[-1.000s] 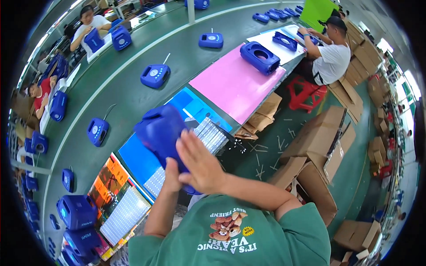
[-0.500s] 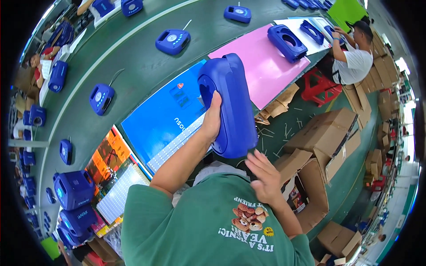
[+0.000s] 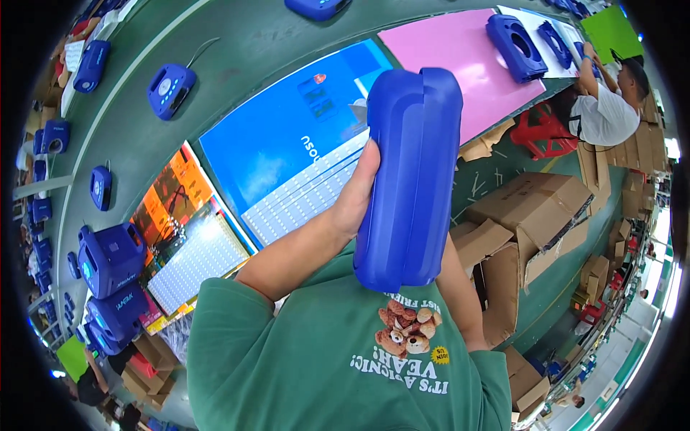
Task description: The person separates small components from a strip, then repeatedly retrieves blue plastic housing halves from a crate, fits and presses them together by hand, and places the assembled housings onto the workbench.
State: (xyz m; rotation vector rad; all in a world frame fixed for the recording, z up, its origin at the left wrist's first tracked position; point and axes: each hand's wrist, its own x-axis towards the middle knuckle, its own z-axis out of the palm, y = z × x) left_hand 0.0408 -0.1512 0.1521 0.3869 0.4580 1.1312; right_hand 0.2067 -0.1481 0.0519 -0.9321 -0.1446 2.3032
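Observation:
A blue plastic speaker casing (image 3: 410,179) is held up in front of my chest, its long rounded side with a seam facing me. My left hand (image 3: 361,183) grips its left edge, thumb along the near side and the other fingers hidden behind it. My right forearm (image 3: 463,302) rises toward the lower right of the casing, which hides the right hand. Beyond the casing lies a blue sheet (image 3: 266,144) with white dotted strips (image 3: 302,190) on it. A small grey piece (image 3: 357,111) pokes out beside the casing's upper left edge.
On the green bench, a pink sheet (image 3: 460,57) bears an open blue casing (image 3: 516,49). Finished-looking blue speakers (image 3: 111,258) are stacked at left; another speaker (image 3: 171,90) lies farther off. Cardboard boxes (image 3: 532,208), a red stool (image 3: 543,133) and a co-worker (image 3: 607,111) are at right.
The casing has turned so its side faces me and has come nearer, slightly right. My right hand has gone from beside its lower end to out of sight behind it.

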